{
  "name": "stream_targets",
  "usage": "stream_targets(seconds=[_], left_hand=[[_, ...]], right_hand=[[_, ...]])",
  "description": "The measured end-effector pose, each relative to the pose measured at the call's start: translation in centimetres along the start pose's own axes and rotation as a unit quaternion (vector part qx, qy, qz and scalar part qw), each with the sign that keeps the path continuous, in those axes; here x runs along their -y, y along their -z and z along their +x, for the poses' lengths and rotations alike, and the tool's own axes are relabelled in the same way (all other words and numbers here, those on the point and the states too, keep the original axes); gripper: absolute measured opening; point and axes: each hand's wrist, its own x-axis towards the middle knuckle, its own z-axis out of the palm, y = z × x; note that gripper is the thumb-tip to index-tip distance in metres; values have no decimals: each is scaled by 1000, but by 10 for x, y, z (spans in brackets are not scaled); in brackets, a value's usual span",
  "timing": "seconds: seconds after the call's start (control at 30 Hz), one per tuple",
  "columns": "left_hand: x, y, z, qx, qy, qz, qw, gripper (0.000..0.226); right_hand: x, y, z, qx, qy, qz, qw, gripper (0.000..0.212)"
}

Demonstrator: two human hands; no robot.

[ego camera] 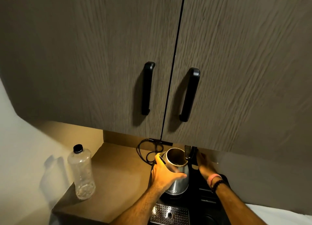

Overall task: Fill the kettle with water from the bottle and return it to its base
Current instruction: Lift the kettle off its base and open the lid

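A steel kettle (177, 179) stands on its black base (170, 197) with its lid (188, 151) flipped up and the mouth open. My left hand (164, 171) wraps around the kettle's left side. My right hand (205, 165) reaches behind the kettle at its black handle, partly hidden under the cabinet; I cannot tell how firmly it grips. A clear plastic bottle (81, 173) with a black cap stands upright on the brown counter (114, 182), well left of the kettle. It looks nearly empty.
Two wooden cabinet doors with black handles (146, 88) hang low over the counter, just above the kettle. A black cord (145, 154) coils behind the kettle. A perforated metal drip tray (169, 213) lies in front of the base. A white wall stands at the left.
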Motion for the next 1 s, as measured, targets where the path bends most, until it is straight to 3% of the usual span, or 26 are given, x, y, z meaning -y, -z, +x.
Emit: stream_targets(seconds=[0.17,0.37,0.53,0.7,1.0], left_hand=[[-6,33,2,-36,-29,-10,999,129],[16,93,3,-105,-16,15,994,131],[47,141,1,-122,6,12,992,131],[77,159,-3,-112,58,1,992,145],[106,160,-8,-110,94,5,990,155]], right_hand=[[30,-18,5,19,53,19,998,38],[59,-82,3,52,71,11,996,43],[72,-140,-8,112,95,-21,989,56],[66,-175,-14,157,86,-39,983,66],[46,-201,-14,158,0,6,987,81]])
